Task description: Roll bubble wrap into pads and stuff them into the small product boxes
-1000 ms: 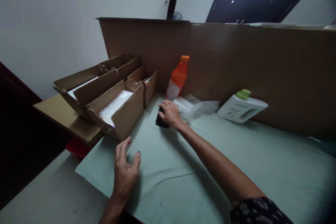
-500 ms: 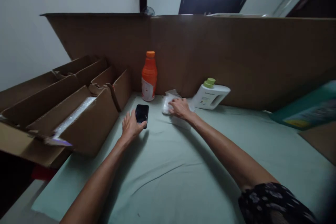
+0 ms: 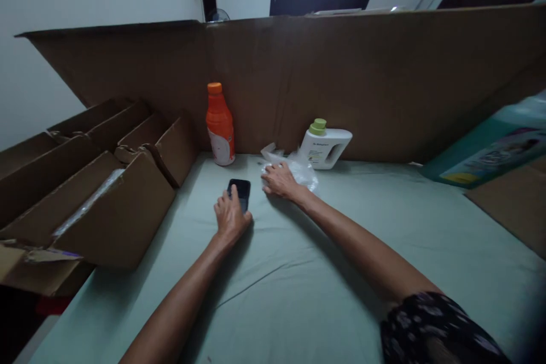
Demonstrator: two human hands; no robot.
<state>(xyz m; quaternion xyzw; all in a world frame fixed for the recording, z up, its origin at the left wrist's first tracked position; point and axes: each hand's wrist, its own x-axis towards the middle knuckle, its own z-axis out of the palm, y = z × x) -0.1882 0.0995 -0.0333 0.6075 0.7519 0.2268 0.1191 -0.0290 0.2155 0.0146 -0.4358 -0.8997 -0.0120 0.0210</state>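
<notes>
Phone (image 3: 243, 192) lies on the green cloth-covered table (image 3: 298, 313), just left of the middle of the frame in the head view, dark screen up and bare of any wrapping. The left hand (image 3: 231, 220) is spread over its near end, index finger over the screen and thumb beside the lower right corner; it does not close around the phone. The right hand (image 3: 281, 180), near the centre, lies on crumpled clear plastic (image 3: 305, 173) with fingers bent and apart; whether they pinch any of it, I cannot tell. The handling looks to be at an early point: phone and plastic are both down on the table, apart from each other, with neither lifted nor in a box. At the left of the frame, a shiny strip (image 3: 89, 203) sits inside a cardboard box (image 3: 115, 222). An orange bottle (image 3: 220, 125) stands left of centre, a white jug (image 3: 326, 148) stands behind the plastic, and a green bottle (image 3: 490, 145) shows tilted at the right edge.
</notes>
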